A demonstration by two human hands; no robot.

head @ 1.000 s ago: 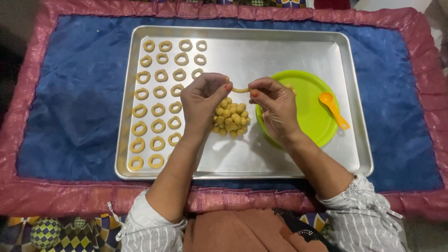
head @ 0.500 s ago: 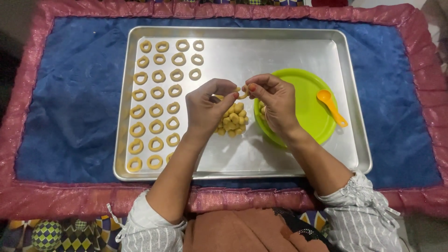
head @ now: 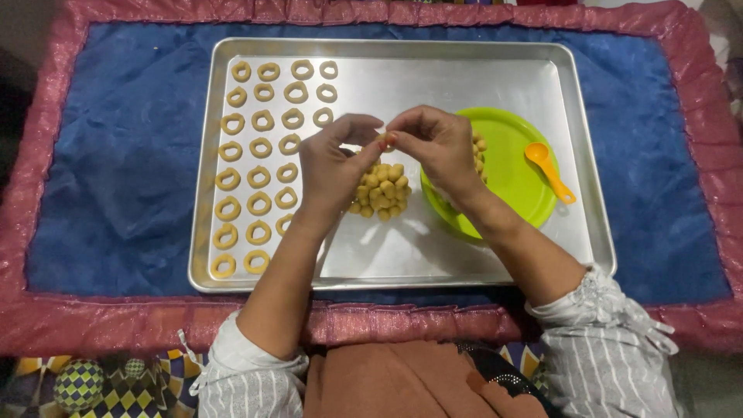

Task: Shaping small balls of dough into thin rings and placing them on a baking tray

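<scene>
A small dough piece (head: 381, 142) is pinched between the fingertips of the left hand (head: 334, 165) and right hand (head: 435, 145), both closed on it above the middle of the metal tray (head: 433, 77). The dough is judged soft, light and easily deformed (best held lightly at its ends). Dough balls (head: 379, 190) are heaped just below. Formed rings (head: 261, 147) fill the tray's left side; a green plate (head: 515, 166) with an orange spoon (head: 548, 170) sits at its right edge. A blue cloth (head: 131, 155) lies beneath.

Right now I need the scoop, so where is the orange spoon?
In the head view, the orange spoon lies on the right part of the green plate, right of the right hand.
</scene>
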